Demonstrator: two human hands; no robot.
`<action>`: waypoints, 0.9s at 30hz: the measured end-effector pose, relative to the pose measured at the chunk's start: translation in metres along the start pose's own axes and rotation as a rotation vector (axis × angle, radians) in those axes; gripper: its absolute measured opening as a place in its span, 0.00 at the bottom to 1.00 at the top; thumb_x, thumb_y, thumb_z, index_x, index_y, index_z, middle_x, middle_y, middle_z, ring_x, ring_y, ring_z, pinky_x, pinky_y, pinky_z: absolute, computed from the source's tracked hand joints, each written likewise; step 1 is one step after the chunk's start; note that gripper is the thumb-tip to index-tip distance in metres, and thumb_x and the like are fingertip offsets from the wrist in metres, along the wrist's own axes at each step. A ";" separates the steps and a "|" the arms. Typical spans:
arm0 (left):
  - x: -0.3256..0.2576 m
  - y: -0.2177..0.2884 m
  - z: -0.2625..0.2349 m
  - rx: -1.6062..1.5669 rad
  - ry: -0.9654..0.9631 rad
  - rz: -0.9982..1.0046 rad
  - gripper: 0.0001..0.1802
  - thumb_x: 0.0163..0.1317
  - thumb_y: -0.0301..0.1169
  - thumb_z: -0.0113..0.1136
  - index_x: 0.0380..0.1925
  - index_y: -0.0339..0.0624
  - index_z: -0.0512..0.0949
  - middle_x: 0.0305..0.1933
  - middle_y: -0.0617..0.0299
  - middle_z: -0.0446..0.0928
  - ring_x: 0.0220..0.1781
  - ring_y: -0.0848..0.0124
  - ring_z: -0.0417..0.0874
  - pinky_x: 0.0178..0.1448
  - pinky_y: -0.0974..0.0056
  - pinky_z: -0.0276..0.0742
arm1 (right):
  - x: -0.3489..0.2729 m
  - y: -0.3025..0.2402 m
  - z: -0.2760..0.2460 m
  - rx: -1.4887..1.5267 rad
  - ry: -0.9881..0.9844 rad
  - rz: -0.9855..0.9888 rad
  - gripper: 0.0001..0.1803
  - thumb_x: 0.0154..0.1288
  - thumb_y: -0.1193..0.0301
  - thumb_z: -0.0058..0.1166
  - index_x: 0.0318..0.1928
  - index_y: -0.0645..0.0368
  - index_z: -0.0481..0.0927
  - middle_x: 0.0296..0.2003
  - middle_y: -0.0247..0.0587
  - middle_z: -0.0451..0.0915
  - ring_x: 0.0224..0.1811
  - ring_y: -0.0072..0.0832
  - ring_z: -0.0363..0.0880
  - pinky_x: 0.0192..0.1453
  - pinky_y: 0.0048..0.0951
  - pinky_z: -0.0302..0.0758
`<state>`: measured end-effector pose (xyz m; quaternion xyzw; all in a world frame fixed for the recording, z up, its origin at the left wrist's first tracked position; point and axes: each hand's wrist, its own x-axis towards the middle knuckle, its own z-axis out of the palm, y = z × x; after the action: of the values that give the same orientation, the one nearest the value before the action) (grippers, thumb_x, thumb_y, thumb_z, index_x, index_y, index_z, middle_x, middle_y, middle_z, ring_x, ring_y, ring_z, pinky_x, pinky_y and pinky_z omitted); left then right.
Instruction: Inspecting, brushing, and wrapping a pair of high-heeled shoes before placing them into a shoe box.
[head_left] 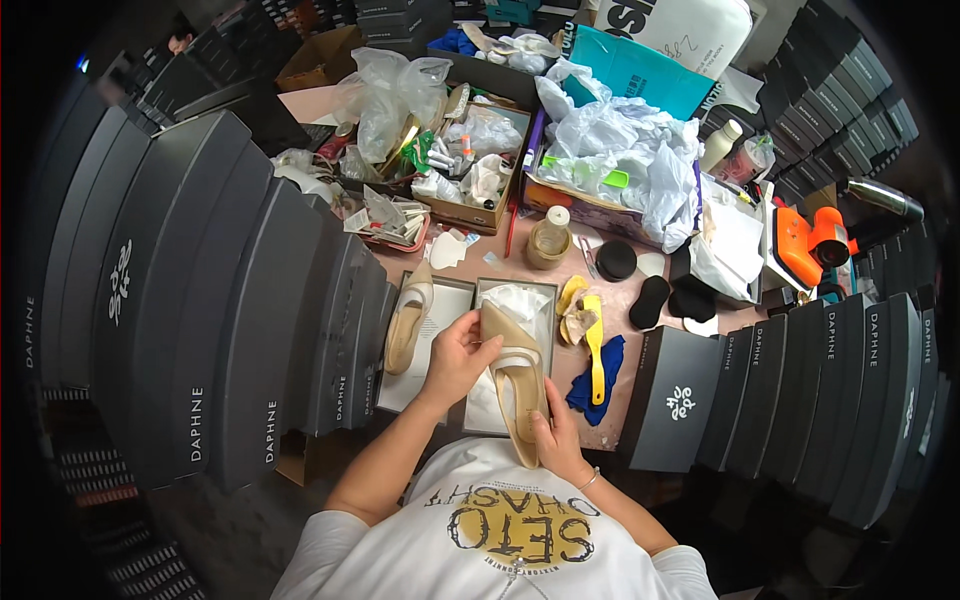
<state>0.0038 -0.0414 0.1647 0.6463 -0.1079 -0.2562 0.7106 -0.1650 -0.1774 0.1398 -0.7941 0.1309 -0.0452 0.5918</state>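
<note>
A beige pointed-toe shoe [517, 362] with a pale strap is held between my two hands, its toe pointing away from me. My left hand [462, 352] grips it near the toe, thumb on the upper. Around the heel end closes my right hand [556, 432], thumb at the inner sole. Beneath the shoe lies an open shoebox [549, 300] with white tissue paper [518, 299] inside. The matching beige shoe [404, 325] rests at the left, on the grey-edged box lid [455, 287].
Dark shoebox stacks [235, 300] wall the left; more shoeboxes [770, 390] stand right. A yellow shoehorn [596, 350], blue cloth [612, 375], glass jar [548, 244] and black round tin [615, 261] lie right of the box. Behind are a cluttered carton [487, 213] and a box of plastic bags [630, 150].
</note>
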 end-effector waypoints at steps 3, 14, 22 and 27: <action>-0.003 -0.001 -0.009 -0.020 -0.042 -0.077 0.24 0.60 0.22 0.56 0.57 0.26 0.67 0.46 0.58 0.77 0.47 0.76 0.79 0.51 0.72 0.75 | -0.003 -0.003 -0.002 -0.047 -0.016 0.017 0.30 0.66 0.69 0.45 0.67 0.66 0.58 0.54 0.63 0.72 0.55 0.49 0.74 0.59 0.36 0.69; -0.008 0.008 -0.012 0.104 -0.017 -0.091 0.18 0.62 0.23 0.52 0.52 0.25 0.71 0.44 0.57 0.79 0.45 0.77 0.79 0.49 0.73 0.75 | 0.000 -0.007 -0.002 -0.053 -0.028 0.013 0.30 0.65 0.70 0.45 0.66 0.66 0.58 0.54 0.64 0.72 0.55 0.50 0.74 0.59 0.37 0.69; -0.008 0.012 -0.013 0.189 -0.016 -0.105 0.17 0.63 0.24 0.50 0.50 0.26 0.73 0.44 0.57 0.80 0.46 0.77 0.79 0.50 0.72 0.74 | 0.003 -0.011 -0.002 -0.054 -0.049 0.012 0.31 0.65 0.70 0.46 0.67 0.66 0.58 0.54 0.64 0.72 0.56 0.49 0.74 0.60 0.36 0.68; -0.006 0.012 -0.019 0.216 -0.036 -0.039 0.16 0.62 0.23 0.49 0.49 0.26 0.73 0.43 0.57 0.80 0.45 0.77 0.79 0.49 0.72 0.74 | 0.006 -0.008 -0.002 -0.046 -0.044 -0.006 0.31 0.65 0.70 0.46 0.67 0.66 0.58 0.54 0.64 0.72 0.57 0.49 0.73 0.60 0.36 0.68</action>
<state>0.0107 -0.0213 0.1745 0.7165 -0.1348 -0.2685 0.6296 -0.1583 -0.1785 0.1470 -0.8088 0.1162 -0.0263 0.5759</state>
